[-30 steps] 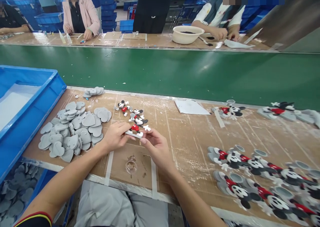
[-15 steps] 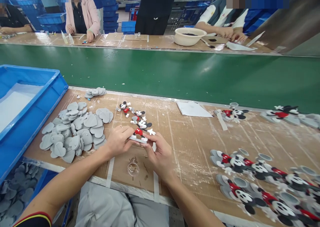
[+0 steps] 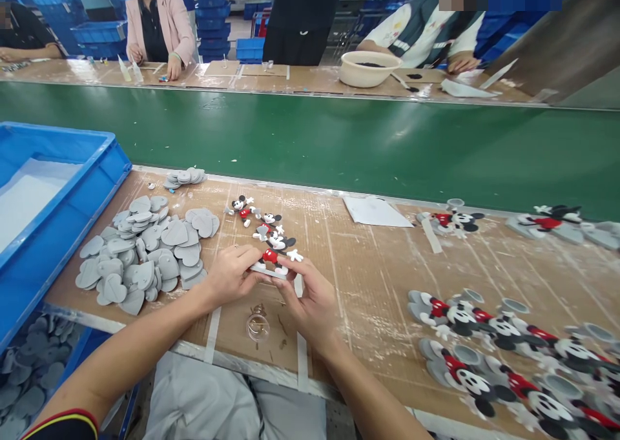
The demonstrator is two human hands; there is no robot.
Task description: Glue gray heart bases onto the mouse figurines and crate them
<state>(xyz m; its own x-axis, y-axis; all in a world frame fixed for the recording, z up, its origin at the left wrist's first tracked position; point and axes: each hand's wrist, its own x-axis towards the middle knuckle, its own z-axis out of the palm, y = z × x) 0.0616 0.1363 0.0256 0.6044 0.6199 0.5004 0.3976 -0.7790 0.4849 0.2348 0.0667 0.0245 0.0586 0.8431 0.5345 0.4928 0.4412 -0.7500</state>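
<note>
Left hand: the left hand [image 3: 235,271] is nearly closed, pinching the left end of the base [image 3: 269,272] between thumb and fingers.
Right hand: the right hand [image 3: 310,294] is half curled, thumb and fingertips at the base's right end, by a shoe.
Figure: the figure [image 3: 270,256] stands upright on the base, just beyond the dish [image 3: 258,327]; whether the base touches the table is hidden.
Hearts: the grey hearts [image 3: 174,232] are heaped left of and beyond the dish.
Spares: two spare figures [image 3: 242,212] lie farther beyond the dish.
Handling: best to pinch both ends evenly, keep the base level and spare the outstretched arm, which looks easy to knock.
</note>
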